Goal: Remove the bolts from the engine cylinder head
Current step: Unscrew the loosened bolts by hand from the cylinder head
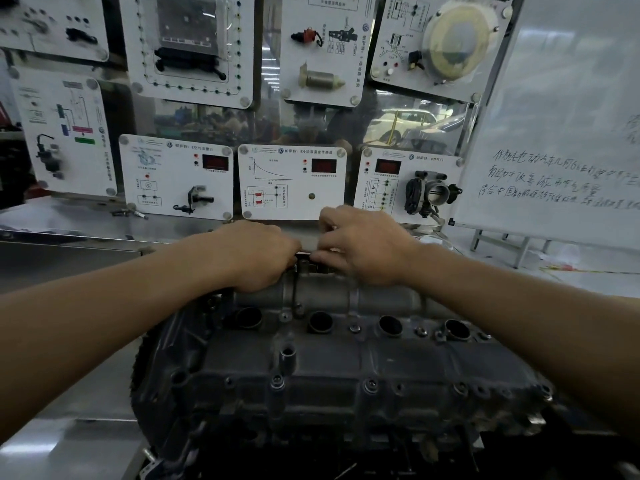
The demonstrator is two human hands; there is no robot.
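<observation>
At a workshop bench (104, 427), seen from the head camera, a person leans bare-armed over a dark, grimy engine cylinder head (346, 372) that fills the lower middle of the view. Both hands meet at its far edge. The left hand (256, 254) is curled knuckles-up over one end of the cross-bar of a T-handle wrench (296, 289), and the right hand (363, 247) has its fingers closed on the other end, so that only a short dark stretch of the bar shows between them. The wrench's single shaft drops straight down from that gap to the top face of the head, its tip sitting between the first and second of four round plug wells (320, 322), which run in one row from left to right. Bolts (370, 384) are still seated in the casting: two show among the wells and at least three along the near edge; grime makes a full count unsure. Behind the bench stand eight white training panels (292, 181) with mounted car parts, three of them with red digital readouts (323, 165). One whiteboard (561, 133) with handwritten lines leans at the right.
</observation>
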